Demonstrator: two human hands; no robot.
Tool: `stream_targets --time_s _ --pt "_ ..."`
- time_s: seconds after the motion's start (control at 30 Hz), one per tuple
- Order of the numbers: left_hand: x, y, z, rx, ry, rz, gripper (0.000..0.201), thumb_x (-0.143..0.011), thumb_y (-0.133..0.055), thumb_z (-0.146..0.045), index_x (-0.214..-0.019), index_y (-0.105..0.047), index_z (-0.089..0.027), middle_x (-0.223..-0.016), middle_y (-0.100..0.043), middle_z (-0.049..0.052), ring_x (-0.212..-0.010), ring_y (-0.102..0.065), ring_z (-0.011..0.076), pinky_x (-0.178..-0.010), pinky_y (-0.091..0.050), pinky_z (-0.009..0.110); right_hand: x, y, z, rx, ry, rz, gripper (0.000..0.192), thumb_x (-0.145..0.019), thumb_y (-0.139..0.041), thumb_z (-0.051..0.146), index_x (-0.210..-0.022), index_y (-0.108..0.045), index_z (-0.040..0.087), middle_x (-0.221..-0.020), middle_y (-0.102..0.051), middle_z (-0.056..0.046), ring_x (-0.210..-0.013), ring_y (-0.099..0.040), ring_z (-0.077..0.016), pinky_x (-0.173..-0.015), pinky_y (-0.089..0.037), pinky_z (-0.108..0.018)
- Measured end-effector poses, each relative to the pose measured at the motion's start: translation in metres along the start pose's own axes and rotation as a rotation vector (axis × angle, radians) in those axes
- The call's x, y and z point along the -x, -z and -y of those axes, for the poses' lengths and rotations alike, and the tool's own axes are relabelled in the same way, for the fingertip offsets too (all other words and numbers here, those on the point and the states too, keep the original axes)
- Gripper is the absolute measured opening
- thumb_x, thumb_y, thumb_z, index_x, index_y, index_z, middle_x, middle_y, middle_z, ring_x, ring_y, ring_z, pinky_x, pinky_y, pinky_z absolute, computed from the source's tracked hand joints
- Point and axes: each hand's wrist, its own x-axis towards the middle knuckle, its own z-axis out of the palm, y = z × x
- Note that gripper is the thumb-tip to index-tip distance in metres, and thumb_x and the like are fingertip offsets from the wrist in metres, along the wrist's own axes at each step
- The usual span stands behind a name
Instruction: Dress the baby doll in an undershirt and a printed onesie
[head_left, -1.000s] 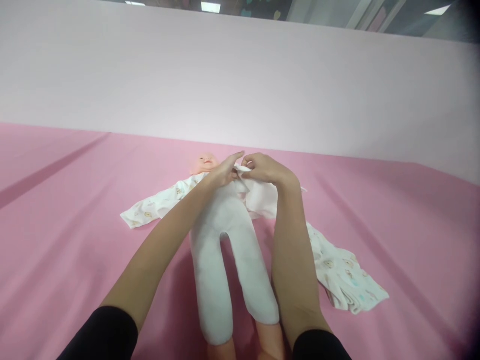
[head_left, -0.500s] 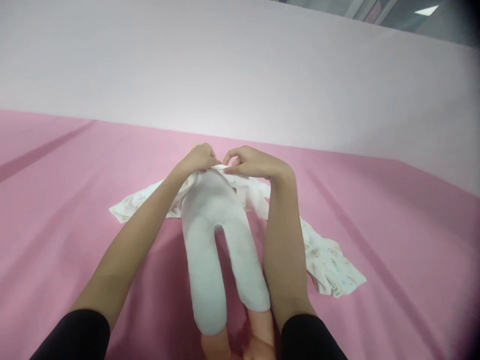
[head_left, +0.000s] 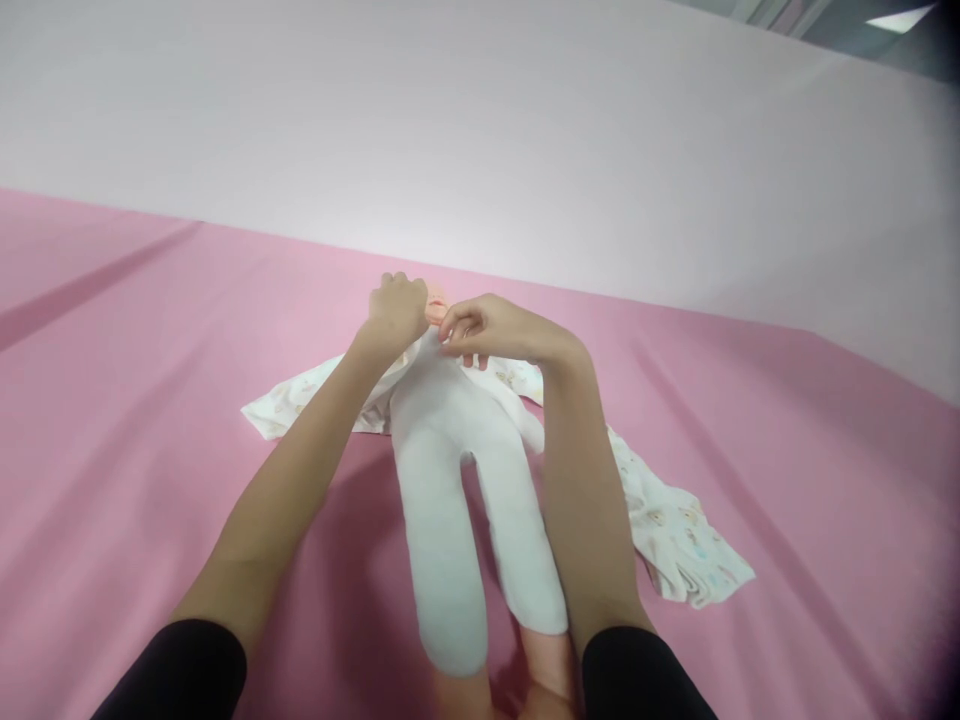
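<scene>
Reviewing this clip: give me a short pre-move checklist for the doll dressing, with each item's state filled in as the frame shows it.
1. Left hand closed on the top edge of the white pants: ok.
2. Right hand pinching the same edge: ok.
3. Both pant legs filled and lying straight toward the camera: ok.
4. Doll lying on its back on the pink sheet: ok, though only a bit of its head shows behind the hands.
5. Printed garment spread flat under the doll: not ok, its right side is bunched.
6. Waistband sitting evenly on the torso: cannot tell, the hands cover it.
</scene>
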Motion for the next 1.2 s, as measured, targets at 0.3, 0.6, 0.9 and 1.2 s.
stream_targets --time_s 0.3,0.6,0.9,1.2 --pt "0.018 0.023 0.011 -0.011 -0.009 0.417 0.030 -0.083 -0.053 -0.033 -0.107 -0.061 -0.016 -0.100 -0.069 0.010 -0.084 -0.067 0.0236 -0.079 -0.049 0.033 -0.011 -0.004 -0.021 0.215 -0.248 -0.138 0.018 -0.081 -0.070 0.030 -0.084 -0.057 0.018 -0.076 -0.066 -0.005 -0.062 -0.063 -0.0154 -0.052 -0.050 -0.024" --pt "0.021 0.026 0.001 0.426 -0.317 0.345 0.058 -0.084 -0.048 -0.028 -0.140 -0.033 -0.024 -0.105 -0.066 0.007 -0.082 -0.065 0.0185 -0.071 -0.049 0.028 -0.009 -0.005 -0.008 0.210 -0.110 -0.001 0.006 -0.083 -0.063 0.024 -0.085 -0.061 0.019 -0.081 -0.065 -0.006 -0.073 -0.063 -0.0186 -0.057 -0.051 -0.025" --pt "0.063 0.050 -0.034 0.342 -0.487 0.258 0.049 -0.092 -0.038 -0.036 -0.141 -0.033 -0.030 -0.105 -0.065 0.005 -0.093 -0.062 0.0212 -0.080 -0.048 0.032 0.066 0.029 0.004 0.091 -0.103 -0.197 0.014 -0.085 -0.065 0.031 -0.091 -0.064 0.019 -0.089 -0.066 -0.007 -0.077 -0.064 -0.0185 -0.070 -0.054 -0.031" --pt "0.095 0.040 -0.061 0.068 -0.622 0.473 0.043 -0.093 -0.039 -0.035 -0.132 -0.047 -0.021 -0.117 -0.063 0.009 -0.102 -0.060 0.0245 -0.085 -0.045 0.035 0.162 0.028 -0.154 0.453 -0.527 -0.559 0.042 -0.086 -0.051 0.046 -0.120 -0.053 0.020 -0.136 -0.048 -0.023 -0.133 -0.038 -0.0370 -0.104 -0.033 -0.050"
